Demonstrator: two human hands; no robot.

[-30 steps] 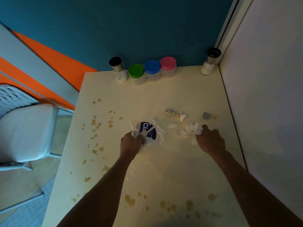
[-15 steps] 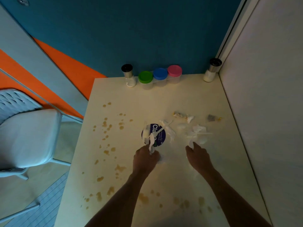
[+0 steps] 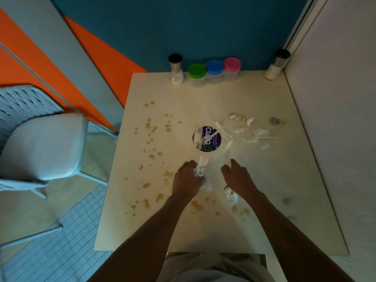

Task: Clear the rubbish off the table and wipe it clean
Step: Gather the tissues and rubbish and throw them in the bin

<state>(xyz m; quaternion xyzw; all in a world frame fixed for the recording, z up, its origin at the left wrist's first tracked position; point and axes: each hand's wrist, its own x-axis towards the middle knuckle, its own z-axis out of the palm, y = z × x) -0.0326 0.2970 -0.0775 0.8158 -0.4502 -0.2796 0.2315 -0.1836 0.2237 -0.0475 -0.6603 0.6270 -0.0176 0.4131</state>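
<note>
My left hand (image 3: 188, 180) grips a white plastic spoon (image 3: 203, 161) together with a crumpled white wrapper (image 3: 199, 172). My right hand (image 3: 237, 177) holds another white plastic utensil (image 3: 227, 159) by its end, and crumpled paper (image 3: 231, 195) shows under the wrist. Just beyond both hands lies a round purple lid (image 3: 206, 139) with a white fork (image 3: 209, 136) across it. More white scraps and a fork (image 3: 257, 137) are scattered to its right on the pale table (image 3: 203, 94). Brown stains (image 3: 151, 129) dot the table's left side and near edge.
Three jars with green (image 3: 196, 71), blue (image 3: 214, 67) and pink (image 3: 232, 64) lids stand at the back edge, between two shakers (image 3: 176, 67) (image 3: 276, 65). A white wall (image 3: 335, 119) bounds the table on the right. A grey chair (image 3: 40, 143) stands to the left.
Both hands have drawn back toward me from the pile, carrying rubbish. The lid now lies free on the table. The right hand has moved left, closer to the left hand.
</note>
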